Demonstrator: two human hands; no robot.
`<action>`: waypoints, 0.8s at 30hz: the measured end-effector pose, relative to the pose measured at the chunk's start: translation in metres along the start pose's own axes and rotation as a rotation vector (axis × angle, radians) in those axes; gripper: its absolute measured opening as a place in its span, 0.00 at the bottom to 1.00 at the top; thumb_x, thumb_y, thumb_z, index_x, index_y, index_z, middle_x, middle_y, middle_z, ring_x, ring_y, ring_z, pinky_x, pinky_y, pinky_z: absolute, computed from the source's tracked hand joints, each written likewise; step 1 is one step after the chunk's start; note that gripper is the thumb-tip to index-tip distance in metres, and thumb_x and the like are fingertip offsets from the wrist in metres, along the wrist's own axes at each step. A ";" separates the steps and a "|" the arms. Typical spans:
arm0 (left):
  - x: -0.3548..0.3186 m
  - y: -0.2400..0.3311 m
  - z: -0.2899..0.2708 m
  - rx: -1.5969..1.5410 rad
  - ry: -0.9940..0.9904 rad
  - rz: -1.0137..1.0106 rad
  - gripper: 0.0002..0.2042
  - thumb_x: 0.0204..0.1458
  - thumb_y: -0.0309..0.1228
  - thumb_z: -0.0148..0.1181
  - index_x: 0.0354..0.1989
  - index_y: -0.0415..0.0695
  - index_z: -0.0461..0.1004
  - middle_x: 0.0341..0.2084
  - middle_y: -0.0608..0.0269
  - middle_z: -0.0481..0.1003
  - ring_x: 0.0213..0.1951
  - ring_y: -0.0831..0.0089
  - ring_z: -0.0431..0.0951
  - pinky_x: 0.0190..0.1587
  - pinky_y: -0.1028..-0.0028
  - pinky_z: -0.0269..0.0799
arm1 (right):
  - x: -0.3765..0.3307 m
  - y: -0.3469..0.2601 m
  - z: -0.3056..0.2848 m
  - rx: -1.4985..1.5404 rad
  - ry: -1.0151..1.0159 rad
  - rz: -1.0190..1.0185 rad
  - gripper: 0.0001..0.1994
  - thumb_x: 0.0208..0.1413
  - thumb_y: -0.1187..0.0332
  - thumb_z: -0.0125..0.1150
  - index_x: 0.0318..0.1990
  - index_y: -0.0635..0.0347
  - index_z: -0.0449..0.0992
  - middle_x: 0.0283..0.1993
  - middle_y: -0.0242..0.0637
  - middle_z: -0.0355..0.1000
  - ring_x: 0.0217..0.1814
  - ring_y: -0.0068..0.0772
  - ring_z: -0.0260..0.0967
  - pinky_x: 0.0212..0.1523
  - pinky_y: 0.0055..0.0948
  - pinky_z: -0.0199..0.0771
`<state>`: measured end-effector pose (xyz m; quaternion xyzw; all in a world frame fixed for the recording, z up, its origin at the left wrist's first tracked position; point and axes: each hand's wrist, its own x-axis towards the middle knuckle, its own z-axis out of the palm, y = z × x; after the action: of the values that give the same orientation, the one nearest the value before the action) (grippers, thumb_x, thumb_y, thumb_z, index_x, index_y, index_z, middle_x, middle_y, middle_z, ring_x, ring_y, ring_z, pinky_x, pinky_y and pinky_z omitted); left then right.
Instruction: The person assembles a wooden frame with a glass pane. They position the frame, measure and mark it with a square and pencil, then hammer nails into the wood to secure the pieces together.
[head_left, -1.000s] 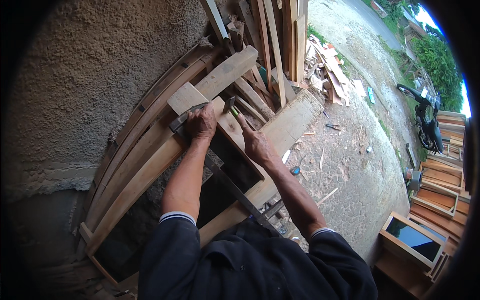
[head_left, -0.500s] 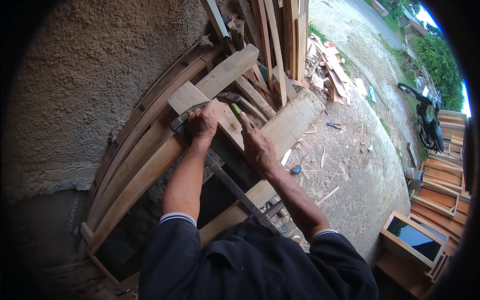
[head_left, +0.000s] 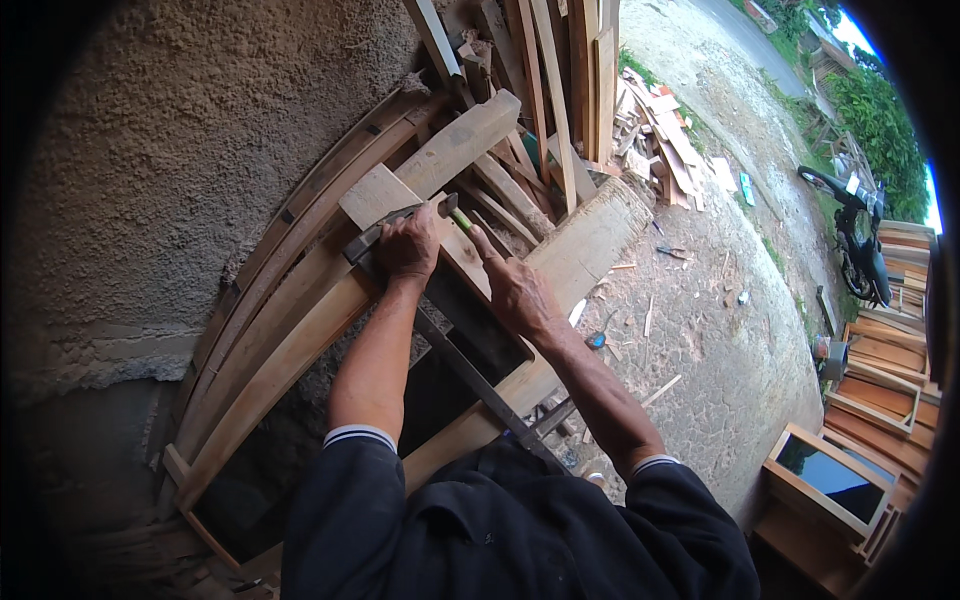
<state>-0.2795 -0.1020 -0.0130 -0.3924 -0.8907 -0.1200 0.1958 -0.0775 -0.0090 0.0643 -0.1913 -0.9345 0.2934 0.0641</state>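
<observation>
My left hand [head_left: 408, 247] is closed around a dark metal piece [head_left: 366, 240] that looks like the head of a bar clamp, lying across the wood. From below that hand, a long metal bar [head_left: 470, 378] slants down toward my body. In my right hand [head_left: 522, 297] is a hammer [head_left: 460, 219] with a green handle, my index finger stretched along it. Its head is right beside my left knuckles; whether it touches the metal is unclear. Under both hands lies a wooden frame, with a pale wide board [head_left: 590, 240] on its right and a wooden block [head_left: 377, 195] above.
Long curved boards [head_left: 270, 385] lean along the rough wall [head_left: 230, 150]. Upright planks [head_left: 590, 90] and scrap wood [head_left: 662, 130] stand beyond. A tape measure [head_left: 596, 340] and pliers [head_left: 671, 252] lie on the ground. At right are a motorcycle [head_left: 858, 235] and a glazed wooden frame [head_left: 830, 478].
The hammer head has swung left and slightly down, closer to my left hand. My left hand keeps its hold in nearly the same place.
</observation>
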 end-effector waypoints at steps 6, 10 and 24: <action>0.002 -0.003 0.003 -0.017 -0.028 -0.016 0.10 0.60 0.32 0.53 0.44 0.53 0.80 0.25 0.62 0.81 0.33 0.61 0.83 0.40 0.56 0.75 | 0.002 0.006 0.005 -0.079 -0.071 0.060 0.41 0.60 0.74 0.49 0.79 0.30 0.45 0.31 0.56 0.73 0.29 0.58 0.76 0.32 0.53 0.79; -0.003 -0.003 0.004 -0.025 -0.055 -0.026 0.10 0.60 0.34 0.54 0.46 0.54 0.80 0.26 0.61 0.81 0.34 0.61 0.83 0.42 0.56 0.76 | -0.001 0.009 0.009 -0.088 -0.029 0.036 0.41 0.59 0.75 0.49 0.78 0.33 0.47 0.30 0.55 0.72 0.28 0.58 0.76 0.31 0.54 0.77; -0.046 0.031 -0.013 -2.267 -0.065 -1.144 0.10 0.69 0.28 0.47 0.54 0.42 0.72 0.37 0.63 0.78 0.37 0.73 0.80 0.45 0.73 0.79 | -0.008 0.003 0.046 0.416 0.385 -0.055 0.17 0.60 0.71 0.61 0.57 0.52 0.78 0.31 0.51 0.71 0.34 0.57 0.73 0.34 0.49 0.72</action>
<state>-0.2244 -0.1161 -0.0195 0.0972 -0.3350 -0.8694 -0.3500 -0.0802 -0.0341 0.0252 -0.2006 -0.8296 0.4355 0.2862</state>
